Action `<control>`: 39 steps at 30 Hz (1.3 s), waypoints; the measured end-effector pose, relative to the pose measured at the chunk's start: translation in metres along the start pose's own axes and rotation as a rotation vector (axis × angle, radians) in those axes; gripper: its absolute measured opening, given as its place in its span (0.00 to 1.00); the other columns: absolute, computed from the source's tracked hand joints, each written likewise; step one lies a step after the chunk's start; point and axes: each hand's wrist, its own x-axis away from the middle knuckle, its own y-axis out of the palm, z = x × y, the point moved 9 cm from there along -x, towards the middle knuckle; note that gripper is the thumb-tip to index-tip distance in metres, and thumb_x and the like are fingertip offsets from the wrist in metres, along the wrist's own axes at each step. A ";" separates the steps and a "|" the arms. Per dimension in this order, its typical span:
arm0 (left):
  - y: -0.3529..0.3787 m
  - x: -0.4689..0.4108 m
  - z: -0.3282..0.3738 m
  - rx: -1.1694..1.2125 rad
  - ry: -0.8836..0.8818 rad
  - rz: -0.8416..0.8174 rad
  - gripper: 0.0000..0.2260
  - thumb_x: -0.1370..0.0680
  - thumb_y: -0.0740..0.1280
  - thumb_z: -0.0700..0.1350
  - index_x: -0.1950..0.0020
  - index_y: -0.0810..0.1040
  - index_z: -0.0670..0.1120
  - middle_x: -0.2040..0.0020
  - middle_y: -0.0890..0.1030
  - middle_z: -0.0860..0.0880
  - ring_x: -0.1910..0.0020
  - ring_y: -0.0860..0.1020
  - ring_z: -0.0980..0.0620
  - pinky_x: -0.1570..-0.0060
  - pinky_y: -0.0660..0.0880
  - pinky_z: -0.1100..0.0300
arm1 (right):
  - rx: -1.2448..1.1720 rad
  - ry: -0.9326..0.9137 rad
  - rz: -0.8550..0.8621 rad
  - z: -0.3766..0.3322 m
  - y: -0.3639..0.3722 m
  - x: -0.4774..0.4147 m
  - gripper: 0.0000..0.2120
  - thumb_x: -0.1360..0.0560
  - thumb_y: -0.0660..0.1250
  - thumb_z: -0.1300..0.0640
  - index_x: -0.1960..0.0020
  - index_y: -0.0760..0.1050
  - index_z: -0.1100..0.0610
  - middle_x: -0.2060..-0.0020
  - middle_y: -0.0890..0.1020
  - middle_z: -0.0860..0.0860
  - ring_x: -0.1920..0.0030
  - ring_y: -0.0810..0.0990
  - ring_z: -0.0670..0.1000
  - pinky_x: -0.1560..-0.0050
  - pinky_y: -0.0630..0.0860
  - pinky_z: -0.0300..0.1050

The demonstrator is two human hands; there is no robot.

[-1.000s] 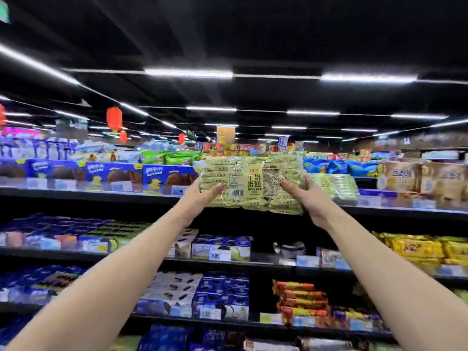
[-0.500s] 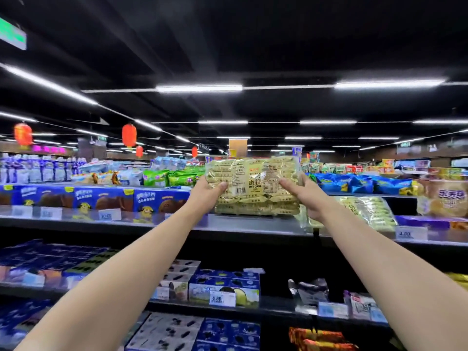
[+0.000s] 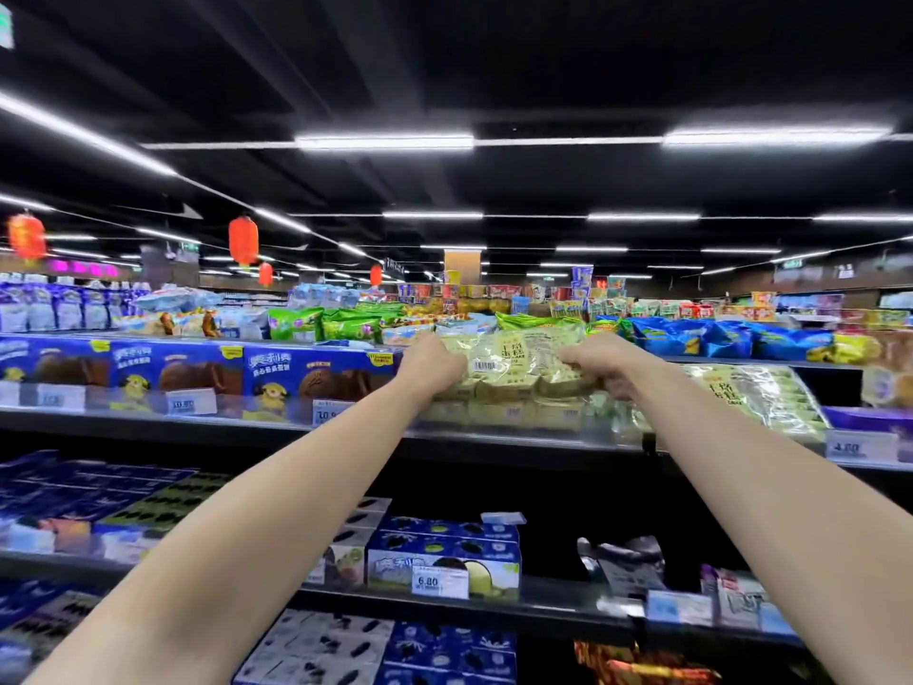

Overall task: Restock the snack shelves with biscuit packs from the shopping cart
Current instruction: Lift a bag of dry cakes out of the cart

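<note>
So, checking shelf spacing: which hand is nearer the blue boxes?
Left. The left hand grips the pack at the end just right of the blue boxes; the right hand grips its other end, farther right.

We noted left forearm (image 3: 276,511) and right forearm (image 3: 741,487) bare to frame edge; left hand (image 3: 435,360), right hand (image 3: 600,360) bare, wrists slim.

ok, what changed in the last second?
The left hand and right hand carried the biscuit pack forward and down to the top shelf, between the blue boxes and a matching pack. Grip on both ends unchanged; shelf stock stayed put.
</note>
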 end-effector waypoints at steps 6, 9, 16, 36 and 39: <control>0.000 0.006 0.006 0.047 0.064 -0.026 0.44 0.24 0.71 0.39 0.18 0.45 0.48 0.33 0.74 0.41 0.64 0.79 0.54 0.79 0.72 0.66 | 0.170 -0.092 0.004 0.000 -0.009 0.016 0.39 0.29 0.77 0.58 0.23 0.63 0.57 0.40 0.75 0.58 0.52 0.79 0.48 0.52 0.78 0.45; -0.001 0.014 0.012 -0.010 0.097 -0.062 0.46 0.24 0.72 0.37 0.18 0.43 0.52 0.27 0.68 0.37 0.63 0.80 0.53 0.71 0.78 0.63 | 0.150 -0.203 -0.032 -0.006 -0.005 0.025 0.55 0.30 0.78 0.65 0.19 0.44 0.47 0.25 0.64 0.60 0.45 0.77 0.51 0.52 0.78 0.39; 0.013 0.023 0.002 -0.289 0.064 -0.089 0.36 0.22 0.66 0.37 0.19 0.52 0.53 0.26 0.57 0.31 0.36 0.71 0.35 0.40 0.73 0.48 | 0.326 -0.293 0.089 0.007 0.021 0.030 0.43 0.30 0.77 0.63 0.23 0.57 0.52 0.50 0.79 0.52 0.57 0.83 0.49 0.62 0.78 0.40; 0.027 0.127 0.012 -0.527 0.379 0.188 0.18 0.18 0.60 0.49 0.28 0.74 0.49 0.30 0.75 0.46 0.34 0.72 0.40 0.37 0.72 0.46 | 0.695 -0.550 0.359 0.018 0.039 0.105 0.22 0.18 0.59 0.48 0.26 0.68 0.55 0.23 0.64 0.58 0.22 0.59 0.60 0.23 0.56 0.60; 0.026 0.159 -0.002 -0.550 0.385 0.194 0.19 0.18 0.60 0.49 0.28 0.74 0.47 0.33 0.76 0.47 0.35 0.74 0.43 0.38 0.73 0.47 | 0.693 -0.671 0.356 0.020 0.062 0.136 0.21 0.18 0.60 0.51 0.27 0.70 0.55 0.24 0.65 0.59 0.22 0.60 0.60 0.24 0.56 0.58</control>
